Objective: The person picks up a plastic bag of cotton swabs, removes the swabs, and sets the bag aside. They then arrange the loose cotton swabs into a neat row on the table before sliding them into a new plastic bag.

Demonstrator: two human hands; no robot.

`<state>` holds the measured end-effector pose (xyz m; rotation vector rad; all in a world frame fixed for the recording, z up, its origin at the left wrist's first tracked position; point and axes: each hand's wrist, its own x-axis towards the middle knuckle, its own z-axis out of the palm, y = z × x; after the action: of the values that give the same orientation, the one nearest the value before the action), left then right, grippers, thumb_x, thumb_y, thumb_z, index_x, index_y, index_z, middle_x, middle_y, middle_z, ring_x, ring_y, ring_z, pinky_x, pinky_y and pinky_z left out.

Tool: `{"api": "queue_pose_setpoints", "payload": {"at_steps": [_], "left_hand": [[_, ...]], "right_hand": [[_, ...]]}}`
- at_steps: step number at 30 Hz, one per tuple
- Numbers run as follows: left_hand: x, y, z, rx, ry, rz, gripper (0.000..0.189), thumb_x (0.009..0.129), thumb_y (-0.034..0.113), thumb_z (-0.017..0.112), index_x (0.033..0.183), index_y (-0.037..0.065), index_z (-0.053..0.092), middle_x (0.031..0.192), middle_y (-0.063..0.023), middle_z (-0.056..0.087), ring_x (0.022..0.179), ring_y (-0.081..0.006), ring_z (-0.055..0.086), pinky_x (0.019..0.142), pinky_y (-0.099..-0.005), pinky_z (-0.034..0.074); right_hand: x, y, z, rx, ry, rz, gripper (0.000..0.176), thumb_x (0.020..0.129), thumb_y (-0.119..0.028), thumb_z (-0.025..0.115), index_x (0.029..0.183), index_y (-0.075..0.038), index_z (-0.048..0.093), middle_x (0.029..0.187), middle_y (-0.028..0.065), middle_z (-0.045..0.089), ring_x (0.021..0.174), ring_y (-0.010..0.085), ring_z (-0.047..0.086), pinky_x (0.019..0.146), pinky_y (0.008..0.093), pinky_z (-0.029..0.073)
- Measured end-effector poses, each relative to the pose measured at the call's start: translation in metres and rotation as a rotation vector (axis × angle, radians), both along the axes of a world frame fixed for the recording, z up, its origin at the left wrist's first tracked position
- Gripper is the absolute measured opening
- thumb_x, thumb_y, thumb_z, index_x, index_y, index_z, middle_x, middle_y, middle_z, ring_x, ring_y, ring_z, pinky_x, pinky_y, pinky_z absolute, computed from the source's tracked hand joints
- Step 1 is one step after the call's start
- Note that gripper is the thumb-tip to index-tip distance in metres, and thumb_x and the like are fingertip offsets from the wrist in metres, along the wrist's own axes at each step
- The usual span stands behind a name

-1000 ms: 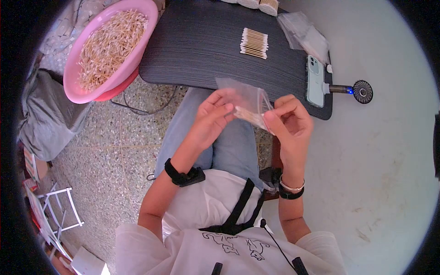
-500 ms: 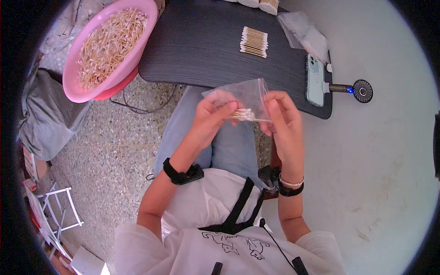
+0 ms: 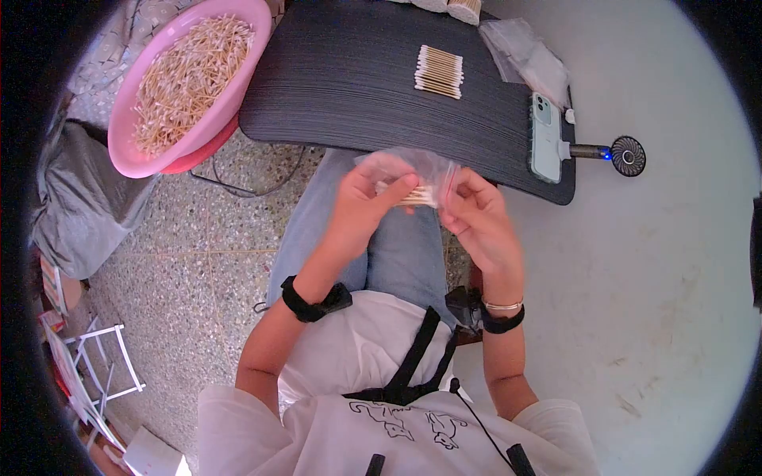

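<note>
A clear plastic bag (image 3: 429, 164) with several cotton swabs (image 3: 417, 196) inside is held between my hands, above my lap at the table's front edge. My left hand (image 3: 361, 202) pinches the bag and the swabs through it, thumb on top. At the bag's right end, by its opening strip, my right hand (image 3: 482, 220) has its fingers closed on the plastic. Beyond them, a flat row of cotton swabs (image 3: 439, 72) lies side by side on the black table (image 3: 341, 87).
At the left stands a pink basin (image 3: 123, 151) heaped with loose swabs. A phone (image 3: 545, 139) lies at the table's right edge, beside a small fan (image 3: 628, 157). Clear bags (image 3: 528, 59) and bundled swabs (image 3: 464, 9) are at the back.
My right hand has moved slightly left and down and its fingers have closed on the bag's end. The bag is more crumpled, and the swabs now lie within it.
</note>
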<state>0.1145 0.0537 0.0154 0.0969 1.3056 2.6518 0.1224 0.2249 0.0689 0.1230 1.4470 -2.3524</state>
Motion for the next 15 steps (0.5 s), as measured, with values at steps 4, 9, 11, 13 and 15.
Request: {"api": "queue_pose_setpoints", "payload": {"at_steps": [4,9,11,13,15], "left_hand": [[0.002,0.004,0.004,-0.036,0.019,0.03,0.011,0.087,0.008,0.066,0.096,0.004,0.06,0.09,-0.0034,0.063,0.08,-0.0113,0.061,0.062,-0.0253,0.051],[-0.002,0.002,-0.003,-0.024,0.012,0.044,0.013,0.088,0.009,0.066,0.097,0.003,0.06,0.09,-0.0051,0.064,0.08,-0.0119,0.062,0.062,-0.0254,0.051],[-0.004,-0.004,-0.003,-0.053,-0.022,0.065,0.014,0.088,0.009,0.065,0.099,0.003,0.059,0.091,-0.0058,0.065,0.081,-0.0126,0.063,0.062,-0.0256,0.051],[-0.006,-0.006,-0.001,-0.078,-0.041,0.081,0.015,0.088,0.011,0.065,0.1,0.004,0.059,0.09,-0.006,0.066,0.081,-0.0127,0.064,0.063,-0.0256,0.051],[-0.007,-0.006,0.0,-0.103,-0.051,0.096,0.015,0.089,0.013,0.065,0.1,0.005,0.059,0.089,-0.0055,0.067,0.08,-0.0122,0.063,0.065,-0.0256,0.05]], "right_hand": [[-0.002,-0.003,-0.011,0.05,0.034,0.044,0.013,0.086,-0.011,0.068,0.091,-0.004,0.057,0.08,0.0002,0.057,0.059,0.0046,0.049,0.049,0.0175,0.035],[-0.003,-0.005,-0.014,0.015,0.012,-0.064,0.013,0.089,-0.013,0.065,0.089,-0.005,0.054,0.079,-0.0008,0.056,0.06,0.005,0.047,0.052,0.0192,0.036],[-0.005,-0.001,-0.015,-0.106,0.072,-0.134,0.013,0.091,-0.014,0.063,0.089,-0.006,0.053,0.079,-0.0007,0.056,0.062,0.0055,0.048,0.054,0.02,0.037],[-0.006,0.001,-0.014,-0.079,0.119,-0.16,0.012,0.092,-0.014,0.061,0.089,-0.006,0.053,0.079,-0.0003,0.057,0.065,0.0063,0.048,0.056,0.0207,0.038],[-0.005,-0.001,-0.009,-0.019,0.153,-0.194,0.01,0.093,-0.014,0.06,0.091,-0.005,0.054,0.081,0.0004,0.058,0.066,0.0074,0.05,0.058,0.0214,0.04]]}}
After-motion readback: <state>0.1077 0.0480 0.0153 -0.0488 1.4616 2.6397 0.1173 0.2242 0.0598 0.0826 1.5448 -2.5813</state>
